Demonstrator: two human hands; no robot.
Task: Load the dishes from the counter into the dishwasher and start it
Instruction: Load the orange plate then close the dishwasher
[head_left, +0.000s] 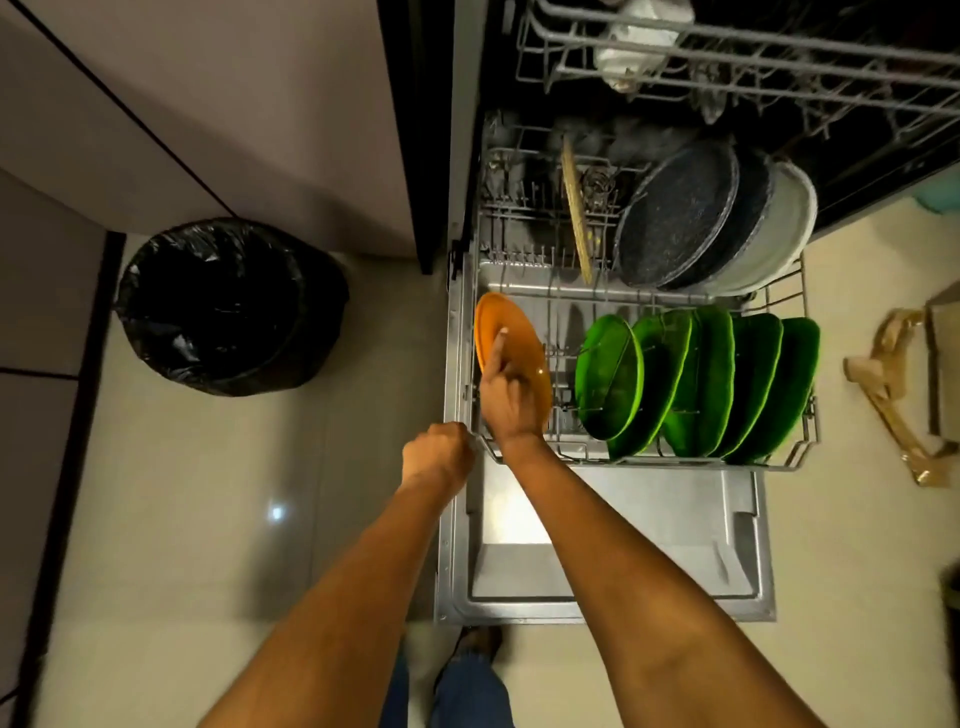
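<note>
Head view looked down past two bare forearms to the open dishwasher door (675, 519), where the left hand (439, 457) was curled into a fist at the near left corner of the pulled-out lower rack (649, 461). Just beyond it the right hand (509, 392) gripped an orange plate (498, 325), glossy, round and tilted on edge, at the rack's left end, index finger stretched across its face. Further right in the same rack stood a row of shiny green plates (696, 384) on edge, and behind them a dark speckled pan (675, 218) against a pale dish (784, 228).
</note>
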